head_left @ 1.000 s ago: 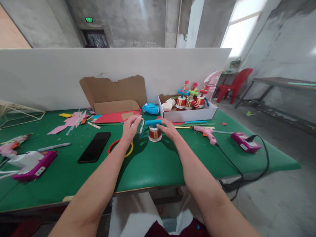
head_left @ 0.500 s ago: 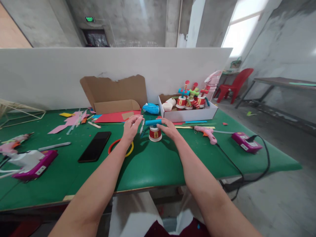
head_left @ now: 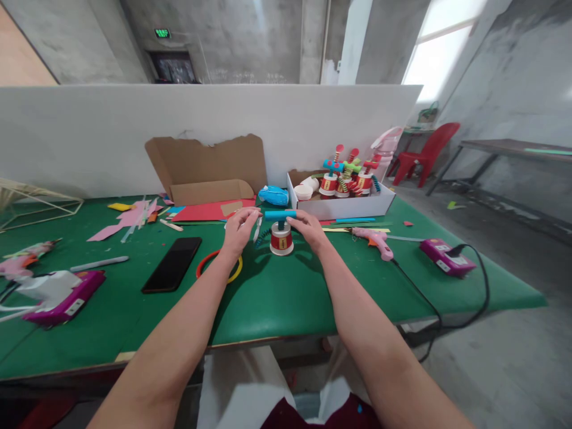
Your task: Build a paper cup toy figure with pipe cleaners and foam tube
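A red paper cup (head_left: 282, 239) with a pale rim and a yellow label stands upside down on the table. Above it a blue paper tube (head_left: 279, 215) lies crosswise on a dark folded stem, and a dark coiled strip (head_left: 263, 238) sticks out at the cup's left. My right hand (head_left: 308, 229) is closed on the tube's right end between thumb and fingers. Left of the cup, my left hand (head_left: 241, 229) pinches a thin whitish stick (head_left: 258, 229) that hangs downward; its exact kind is unclear.
A white box (head_left: 342, 207) behind holds several finished cup figures. To the right lie a pink glue gun (head_left: 378, 243) and a purple power strip (head_left: 447, 257). On the left are a phone (head_left: 172, 265), tape rings (head_left: 236, 271), paper scraps (head_left: 129, 220) and another glue gun (head_left: 27, 262).
The blue tube has risen slightly and now sits level above the cup, showing the stem beneath it. My right hand moved up a little with it; my left hand is nearly still.
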The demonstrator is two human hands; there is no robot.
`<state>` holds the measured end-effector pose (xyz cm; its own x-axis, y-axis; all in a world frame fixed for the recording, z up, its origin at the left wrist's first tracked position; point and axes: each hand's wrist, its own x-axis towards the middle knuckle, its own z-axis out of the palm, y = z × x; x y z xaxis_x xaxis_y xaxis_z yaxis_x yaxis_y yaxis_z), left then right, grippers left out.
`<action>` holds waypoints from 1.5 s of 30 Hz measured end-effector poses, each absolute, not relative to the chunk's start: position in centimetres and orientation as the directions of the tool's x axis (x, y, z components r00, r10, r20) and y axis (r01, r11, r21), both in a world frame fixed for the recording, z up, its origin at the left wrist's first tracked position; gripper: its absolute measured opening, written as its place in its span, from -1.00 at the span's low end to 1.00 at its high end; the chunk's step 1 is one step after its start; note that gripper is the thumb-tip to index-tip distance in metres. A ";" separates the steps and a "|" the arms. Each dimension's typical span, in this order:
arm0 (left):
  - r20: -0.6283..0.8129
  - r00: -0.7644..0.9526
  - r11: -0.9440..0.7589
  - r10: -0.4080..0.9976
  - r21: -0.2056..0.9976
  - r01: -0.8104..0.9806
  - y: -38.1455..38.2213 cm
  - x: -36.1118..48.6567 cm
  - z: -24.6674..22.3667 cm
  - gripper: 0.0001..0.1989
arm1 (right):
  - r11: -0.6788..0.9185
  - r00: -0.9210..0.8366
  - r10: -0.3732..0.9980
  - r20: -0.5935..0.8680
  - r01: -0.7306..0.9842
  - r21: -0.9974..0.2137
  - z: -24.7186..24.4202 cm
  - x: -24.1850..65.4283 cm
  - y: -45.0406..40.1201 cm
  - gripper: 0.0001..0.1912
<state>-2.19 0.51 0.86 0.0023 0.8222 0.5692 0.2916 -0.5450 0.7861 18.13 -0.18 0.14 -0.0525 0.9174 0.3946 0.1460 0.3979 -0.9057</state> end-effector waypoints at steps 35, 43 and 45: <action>0.562 -0.002 -0.538 0.827 0.792 0.288 0.3 -2.2 1.1 -0.67 | 0.362 0.409 0.832 0.375 0.114 -0.925 0.7 19.9 0.3 -0.50; 0.573 0.002 -0.549 0.819 0.784 0.288 0.2 -2.2 1.2 -0.67 | 0.334 0.340 0.877 0.340 0.079 -0.939 1.1 19.9 0.1 -0.53; 0.575 0.003 -0.552 0.818 0.784 0.285 0.2 -2.2 1.1 -0.68 | 0.331 0.287 0.893 0.346 0.099 -0.938 1.1 19.9 0.0 -0.59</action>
<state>-2.23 0.23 1.07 0.0034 0.8180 0.5752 0.2849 -0.5521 0.7836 19.94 -0.05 1.06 0.2870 0.8934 0.3455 0.0994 0.3310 -0.9384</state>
